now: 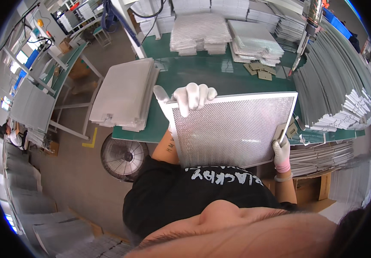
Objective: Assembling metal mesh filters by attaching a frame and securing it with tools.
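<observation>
A framed metal mesh panel (233,129) is held up in front of my body, above the near edge of the green table. My left hand (192,98), in a white glove, has its fingers curled over the frame at the upper left corner, the thumb standing out to the left. At the lower right side, my right hand (281,151), gloved white with a pink cuff, is closed on the panel's edge. A small tan plate (280,131) lies against the frame just above the right hand's fingers; whether those fingers also grip it is unclear.
The green table (181,77) carries a white sheet stack (123,92), mesh stacks (200,32) and tan plates (260,69). A tool (299,47) hangs at the back right, near stacked frames (331,81). A floor fan (125,156) stands left; another person (15,135) is far left.
</observation>
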A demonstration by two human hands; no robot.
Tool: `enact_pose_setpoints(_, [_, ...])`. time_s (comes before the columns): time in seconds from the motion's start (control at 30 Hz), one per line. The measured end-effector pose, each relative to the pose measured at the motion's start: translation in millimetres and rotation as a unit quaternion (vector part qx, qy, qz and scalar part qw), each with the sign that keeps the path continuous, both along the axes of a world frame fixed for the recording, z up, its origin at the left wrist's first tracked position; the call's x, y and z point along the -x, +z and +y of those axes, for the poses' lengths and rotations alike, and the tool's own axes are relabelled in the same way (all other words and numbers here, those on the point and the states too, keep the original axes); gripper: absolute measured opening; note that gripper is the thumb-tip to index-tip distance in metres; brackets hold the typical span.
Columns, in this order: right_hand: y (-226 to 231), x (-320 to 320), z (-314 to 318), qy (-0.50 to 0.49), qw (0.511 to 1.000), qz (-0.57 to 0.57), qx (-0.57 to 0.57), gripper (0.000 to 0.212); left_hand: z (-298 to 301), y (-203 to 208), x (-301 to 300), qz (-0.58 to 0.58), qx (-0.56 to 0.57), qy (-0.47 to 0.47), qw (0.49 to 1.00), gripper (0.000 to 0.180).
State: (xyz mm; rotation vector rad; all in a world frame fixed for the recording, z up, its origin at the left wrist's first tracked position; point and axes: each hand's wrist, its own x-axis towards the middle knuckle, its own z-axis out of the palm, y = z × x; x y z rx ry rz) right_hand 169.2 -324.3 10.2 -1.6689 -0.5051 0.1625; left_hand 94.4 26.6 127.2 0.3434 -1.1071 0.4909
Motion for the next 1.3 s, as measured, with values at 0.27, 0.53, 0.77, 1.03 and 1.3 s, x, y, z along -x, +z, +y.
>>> enact_pose_setpoints(0.27, [115.6,3.9,-85.1,-0.355,0.892,-0.158,-0.23,0.029,105.3,-11.9,82.3,0.304,-0.376,0.842,0.239,0.039])
enact_pose_setpoints(0.53, [296.7,-110.5,-216.6,-0.331,0.851,-0.269,-0.305,0.027,192.1,-67.4,176.4,0.639,-0.505,0.571,-0.104,0.093])
enact_pose_setpoints(0.77, [357.4,-253.0,-285.6,-0.466,0.729,-0.272,0.421,0.066,209.3,-17.6,169.3,0.62,-0.564,0.539,-0.081,0.086])
enact_pose_setpoints(1.03, [255.8,-112.3,-93.4,-0.5,0.658,-0.555,0.09,0.027,152.8,80.7,239.3,0.541,-0.323,0.614,0.476,0.067])
enact_pose_setpoints(1.3, [94.9,-107.0,159.8,-0.02,0.817,-0.575,0.029,0.023,13.8,-57.3,109.6,0.378,-0.663,0.598,0.246,0.071])
